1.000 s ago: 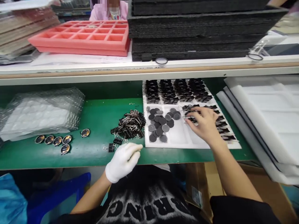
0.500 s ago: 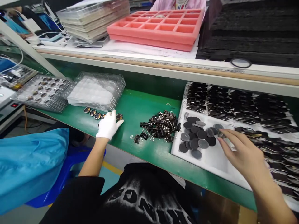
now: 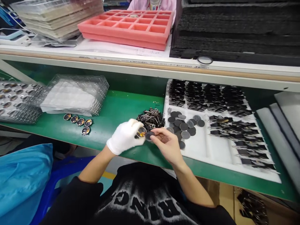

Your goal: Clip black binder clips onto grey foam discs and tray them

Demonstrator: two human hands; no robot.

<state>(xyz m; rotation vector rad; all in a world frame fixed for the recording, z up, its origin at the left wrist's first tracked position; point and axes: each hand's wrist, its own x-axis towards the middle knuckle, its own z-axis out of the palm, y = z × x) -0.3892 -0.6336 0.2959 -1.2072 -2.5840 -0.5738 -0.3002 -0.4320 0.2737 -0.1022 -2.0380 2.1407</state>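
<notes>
Gloved left hand (image 3: 125, 139) has a round part (image 3: 141, 132) pinched at the fingertips, ring rim, amber and dark inside. Bare right hand (image 3: 167, 144) grips a dark disc (image 3: 149, 135) between thumb and fingers. Disc sits right beside the round part, over the front of the green bench (image 3: 126, 100); can't tell if the two touch. Clip pile (image 3: 152, 117) is on the bench just behind both hands. White tray (image 3: 221, 150) to the right: loose discs (image 3: 184, 126) in its front left section, clip rows (image 3: 193, 93) across the back, more clips down the right side. Five loose round parts (image 3: 80, 122) sit grouped on the bench, left of the glove. Clear trays (image 3: 76, 93) stacked behind those. Salmon foam tray (image 3: 124, 36) up on the shelf (image 3: 131, 69).
</notes>
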